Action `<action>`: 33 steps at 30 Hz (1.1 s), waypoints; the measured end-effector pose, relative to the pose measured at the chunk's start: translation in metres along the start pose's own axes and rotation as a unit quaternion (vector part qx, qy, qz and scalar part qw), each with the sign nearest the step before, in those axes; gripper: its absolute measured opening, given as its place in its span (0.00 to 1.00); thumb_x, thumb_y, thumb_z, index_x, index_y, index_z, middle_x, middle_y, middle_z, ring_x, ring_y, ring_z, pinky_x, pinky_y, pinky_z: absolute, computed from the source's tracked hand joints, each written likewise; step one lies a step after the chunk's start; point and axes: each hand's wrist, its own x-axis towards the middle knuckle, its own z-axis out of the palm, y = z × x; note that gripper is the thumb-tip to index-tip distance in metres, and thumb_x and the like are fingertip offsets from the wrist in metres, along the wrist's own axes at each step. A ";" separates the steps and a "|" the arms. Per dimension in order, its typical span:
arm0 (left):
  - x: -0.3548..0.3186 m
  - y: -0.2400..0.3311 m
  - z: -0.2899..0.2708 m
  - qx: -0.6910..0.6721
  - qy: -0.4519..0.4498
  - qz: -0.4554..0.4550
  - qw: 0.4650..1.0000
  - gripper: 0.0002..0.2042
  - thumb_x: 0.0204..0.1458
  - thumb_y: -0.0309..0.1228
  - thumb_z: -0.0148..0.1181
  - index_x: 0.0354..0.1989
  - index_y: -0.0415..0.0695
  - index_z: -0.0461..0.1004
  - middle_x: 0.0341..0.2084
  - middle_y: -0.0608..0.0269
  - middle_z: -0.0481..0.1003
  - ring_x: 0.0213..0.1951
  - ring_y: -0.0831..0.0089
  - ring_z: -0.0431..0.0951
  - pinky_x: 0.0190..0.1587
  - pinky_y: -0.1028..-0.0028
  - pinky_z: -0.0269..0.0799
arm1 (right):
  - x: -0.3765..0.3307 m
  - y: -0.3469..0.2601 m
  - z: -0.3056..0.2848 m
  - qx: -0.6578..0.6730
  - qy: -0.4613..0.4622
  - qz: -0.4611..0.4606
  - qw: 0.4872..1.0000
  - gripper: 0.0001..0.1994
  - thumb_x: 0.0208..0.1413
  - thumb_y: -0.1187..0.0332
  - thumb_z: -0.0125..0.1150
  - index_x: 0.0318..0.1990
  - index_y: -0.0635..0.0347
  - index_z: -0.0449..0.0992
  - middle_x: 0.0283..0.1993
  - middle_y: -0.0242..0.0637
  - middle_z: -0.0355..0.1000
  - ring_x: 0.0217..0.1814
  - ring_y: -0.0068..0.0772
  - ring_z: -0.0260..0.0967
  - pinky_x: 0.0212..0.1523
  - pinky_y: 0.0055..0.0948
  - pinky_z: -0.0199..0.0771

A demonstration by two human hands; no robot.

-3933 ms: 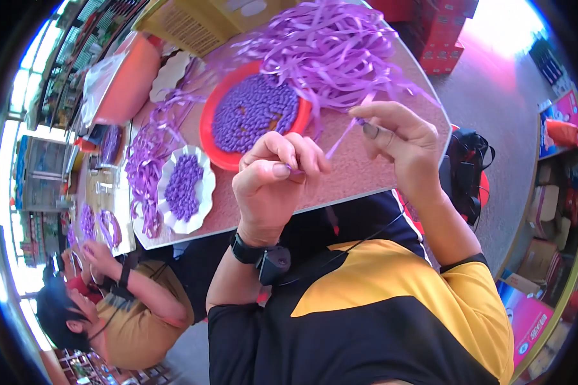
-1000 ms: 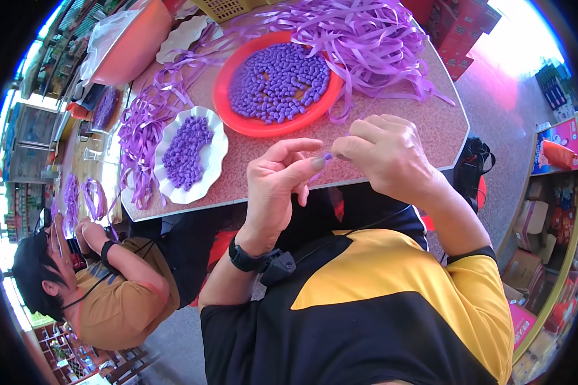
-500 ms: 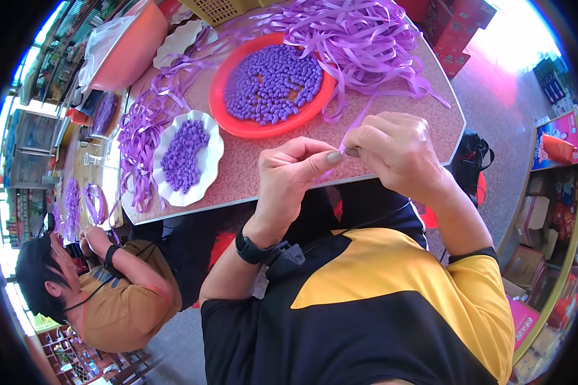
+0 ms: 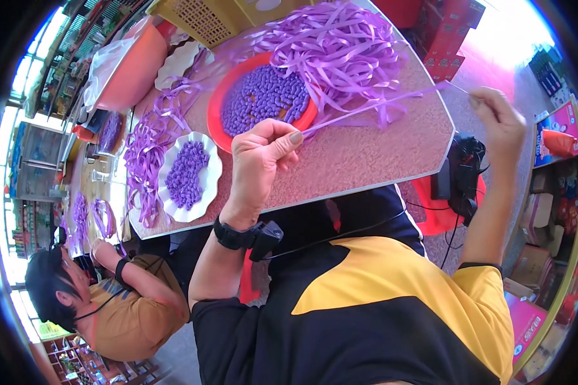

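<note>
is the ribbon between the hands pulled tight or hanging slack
Pulled tight: the purple ribbon strip runs in a straight line from the left hand to the raised right hand.

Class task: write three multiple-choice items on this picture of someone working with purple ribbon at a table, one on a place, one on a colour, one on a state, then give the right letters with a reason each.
1. Where is the white plate relative to the red tray?
A. Stacked on top of it
B. Beside it, nearer the table edge
C. On the floor

2. What colour are the small pieces in the red tray?
A. Purple
B. Green
C. Yellow

3. How is the ribbon strip between the left hand and right hand?
A. Lying coiled on the table
B. Wound round the wrist
C. Stretched straight between both hands

Answers:
1 B, the plate sits on the table next to the tray, toward the person.
2 A, the tray holds a heap of purple pieces.
3 C, each hand pinches one end and the strip runs in a taut line over the table.
</note>
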 end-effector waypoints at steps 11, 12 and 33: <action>0.012 0.045 0.025 -0.008 -0.067 0.009 0.998 0.10 0.57 0.32 0.63 0.33 0.36 0.77 0.19 0.67 0.72 0.22 0.78 0.72 0.25 0.80 0.63 | 0.025 -0.038 0.064 0.773 -0.159 0.049 0.611 0.02 0.57 0.76 0.53 0.32 0.61 0.70 0.32 0.36 0.68 0.24 0.26 0.67 0.26 0.23 0.69; 0.010 0.048 0.026 0.000 -0.088 0.009 0.996 0.10 0.57 0.32 0.63 0.32 0.36 0.76 0.19 0.67 0.72 0.22 0.78 0.72 0.25 0.80 0.63 | 0.029 -0.045 0.080 0.695 -0.154 0.131 0.690 0.03 0.57 0.75 0.54 0.31 0.60 0.69 0.30 0.34 0.66 0.22 0.25 0.64 0.24 0.23 0.66; -0.007 0.066 0.054 0.086 -0.175 0.112 0.975 0.02 0.55 0.24 0.64 0.32 0.40 0.78 0.20 0.74 0.72 0.24 0.87 0.70 0.26 0.82 0.63 | 0.007 -0.065 0.091 0.497 -0.250 0.231 0.798 0.17 0.50 0.74 0.60 0.50 0.65 0.75 0.35 0.37 0.76 0.23 0.17 0.68 0.19 0.14 0.59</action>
